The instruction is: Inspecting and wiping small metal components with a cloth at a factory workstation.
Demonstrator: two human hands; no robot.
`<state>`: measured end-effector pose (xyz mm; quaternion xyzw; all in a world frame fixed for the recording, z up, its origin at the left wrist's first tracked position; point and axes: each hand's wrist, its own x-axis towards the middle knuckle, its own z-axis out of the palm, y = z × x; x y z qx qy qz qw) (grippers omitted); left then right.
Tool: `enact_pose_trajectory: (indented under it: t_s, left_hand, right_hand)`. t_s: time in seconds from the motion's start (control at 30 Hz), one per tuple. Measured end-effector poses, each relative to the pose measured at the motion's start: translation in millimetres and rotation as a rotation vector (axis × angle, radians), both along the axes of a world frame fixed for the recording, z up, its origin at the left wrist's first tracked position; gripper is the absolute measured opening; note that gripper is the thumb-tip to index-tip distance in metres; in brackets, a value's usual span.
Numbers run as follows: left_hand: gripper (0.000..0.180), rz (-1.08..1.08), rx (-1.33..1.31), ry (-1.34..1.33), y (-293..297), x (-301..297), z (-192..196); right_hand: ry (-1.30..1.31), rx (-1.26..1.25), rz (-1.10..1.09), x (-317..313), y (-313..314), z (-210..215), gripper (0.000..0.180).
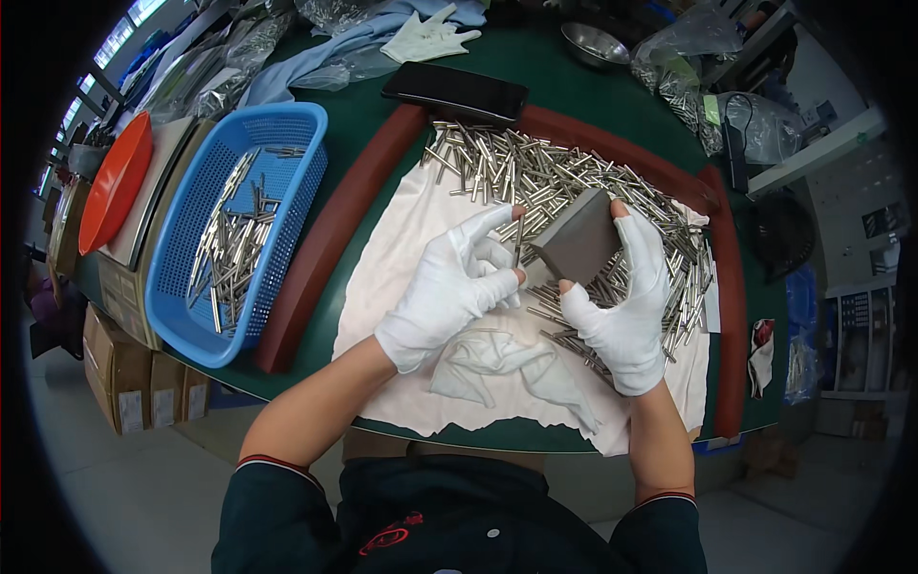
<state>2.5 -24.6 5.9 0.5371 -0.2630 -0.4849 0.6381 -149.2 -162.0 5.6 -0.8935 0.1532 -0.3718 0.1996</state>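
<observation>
My left hand [448,285], in a white glove with bare fingertips, pinches a thin metal pin [519,241] upright between thumb and forefinger. Gloved the same way, my right hand [626,301] grips a grey-brown rectangular block [581,239] by its edges, thumb below and fingers on the far side. The block is tilted, a short way right of the pin and apart from it. Behind and beneath both hands spreads a heap of shiny metal pins [559,172] on a pale cloth [382,277]. A crumpled white cloth [497,364] lies just below my hands.
Dark red bars [335,239] border the work area on its left, back and right. On the left a blue plastic basket [172,258] holds more pins, beside an orange-red tray [117,187]. A black phone [457,93], white glove [430,34] and metal bowl [595,44] lie at the back.
</observation>
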Motion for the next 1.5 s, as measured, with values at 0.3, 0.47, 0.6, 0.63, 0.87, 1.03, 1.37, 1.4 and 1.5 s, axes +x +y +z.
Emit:
enact_pose_trajectory:
  t_s: [0.3,0.47,0.6,0.63,0.87,1.03,1.37,1.4,1.5]
  left_hand:
    - [0.059,-0.155,-0.01,0.09,3.4,4.8,7.1]
    - [0.06,-0.2,-0.009,0.164,4.0,6.6,5.5]
    - [0.061,-0.208,-0.039,0.242,4.3,7.0,4.2]
    - [0.062,-0.22,-0.038,0.234,3.9,7.5,4.3]
    - [0.066,-0.235,-0.029,0.207,4.2,6.9,4.1]
    - [0.066,-0.255,0.005,0.204,4.3,3.6,2.2]
    - [0.061,-0.318,-0.01,0.226,5.3,6.1,6.0]
    - [0.061,-0.318,-0.01,0.227,5.2,6.7,6.3]
    - [0.061,-0.35,0.02,0.224,5.9,8.7,7.1]
  right_hand:
    - [0.049,-0.084,0.116,-1.4,-8.8,9.1,0.083]
    - [0.043,-0.08,0.14,-2.3,-10.7,11.8,0.083]
    - [0.042,-0.08,0.146,-2.7,-10.6,12.2,0.083]
    - [0.043,-0.081,0.146,-2.8,-10.6,12.1,0.083]
    - [-0.007,-0.052,0.124,-0.9,-5.2,11.0,0.085]
    - [-0.014,-0.066,0.146,0.3,-2.3,8.7,0.085]
    - [0.052,-0.051,0.147,-1.1,0.9,8.1,0.081]
    - [0.05,-0.044,0.153,-1.2,1.2,8.3,0.081]
    - [0.003,-0.089,0.168,1.4,1.8,9.5,0.085]
